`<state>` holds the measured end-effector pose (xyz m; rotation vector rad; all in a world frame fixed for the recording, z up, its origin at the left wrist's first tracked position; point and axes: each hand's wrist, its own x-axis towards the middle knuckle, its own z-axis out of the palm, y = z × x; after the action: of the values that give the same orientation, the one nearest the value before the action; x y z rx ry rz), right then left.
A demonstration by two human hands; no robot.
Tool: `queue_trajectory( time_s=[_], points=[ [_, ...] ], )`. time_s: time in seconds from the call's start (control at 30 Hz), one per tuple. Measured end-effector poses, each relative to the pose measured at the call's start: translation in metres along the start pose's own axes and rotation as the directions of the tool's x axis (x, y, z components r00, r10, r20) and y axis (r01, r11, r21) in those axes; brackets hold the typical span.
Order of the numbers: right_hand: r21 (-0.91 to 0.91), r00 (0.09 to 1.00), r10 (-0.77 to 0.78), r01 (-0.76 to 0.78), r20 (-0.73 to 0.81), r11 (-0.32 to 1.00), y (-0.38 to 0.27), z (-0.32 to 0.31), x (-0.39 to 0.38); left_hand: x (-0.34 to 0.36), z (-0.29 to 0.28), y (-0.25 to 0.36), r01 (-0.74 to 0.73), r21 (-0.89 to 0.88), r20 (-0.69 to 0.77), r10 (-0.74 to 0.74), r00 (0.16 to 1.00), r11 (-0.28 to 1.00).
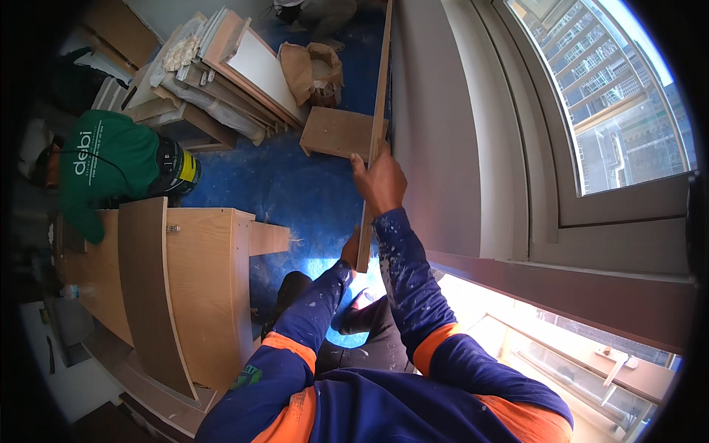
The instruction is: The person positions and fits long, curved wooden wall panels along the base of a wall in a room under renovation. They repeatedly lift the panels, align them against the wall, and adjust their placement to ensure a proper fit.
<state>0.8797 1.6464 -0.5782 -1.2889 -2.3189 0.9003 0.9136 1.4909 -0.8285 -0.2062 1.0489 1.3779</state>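
Head view, left to right. At the far left one co-worker in a green shirt bends over a curved wooden cabinet, which lies on the blue floor. One curved panel stands proud across the cabinet's face. Above it, against the back wall, leans one stack of boards, several deep; the exact count cannot be told. Just right of the stack sits one open brown sack, and below the sack one small square board lies flat on the floor.

In the middle, one long, narrow wooden strip runs from the top edge down to just above the person's knees, standing close against the grey wall panel to its right. Two hands hold it. The left hand is at the strip's lower end, fingers closed around its edge; only part of the hand shows past the sleeve. The right hand is higher up, wrapped shut around the strip with its thumb on the near face. Both forearms wear dark blue sleeves with orange bands, flecked with pale spots.

Right of the wall panel comes one window in a pale frame, looking out on tall buildings. Beneath it, at the lower right, a second pane shows bright daylight, with one metal handle on its frame.
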Motion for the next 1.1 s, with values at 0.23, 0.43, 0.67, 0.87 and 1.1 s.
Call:
queue_trajectory(
  time_s=[0.23,0.43,0.67,0.87,1.1],
  points=[
    [0.145,0.758,-0.04,-0.072,0.651,0.987,0.148,-0.072,-0.184,0.058,0.023,0.0,0.013,-0.006,-0.012,-0.013,1.0,1.0],
    [-0.039,0.963,-0.035,0.048,0.268,0.998,0.202,-0.093,-0.182,0.132,0.028,-0.042,-0.202,-0.107,0.019,0.205,0.979,0.973],
    [-0.269,0.984,-0.151,0.122,-0.09,0.955,0.225,-0.052,-0.186,0.245,-0.036,-0.08,-0.292,0.171,0.015,0.293,0.956,0.941],
    [-0.299,0.965,-0.155,0.088,-0.21,0.95,0.259,0.0,-0.211,0.273,-0.023,-0.102,-0.204,0.086,-0.008,0.205,0.979,0.975],
    [-0.304,0.972,-0.037,-0.036,-0.231,0.952,0.291,0.094,-0.208,0.28,-0.001,-0.126,0.002,0.52,-0.297,0.178,0.938,0.854]
  ],
)
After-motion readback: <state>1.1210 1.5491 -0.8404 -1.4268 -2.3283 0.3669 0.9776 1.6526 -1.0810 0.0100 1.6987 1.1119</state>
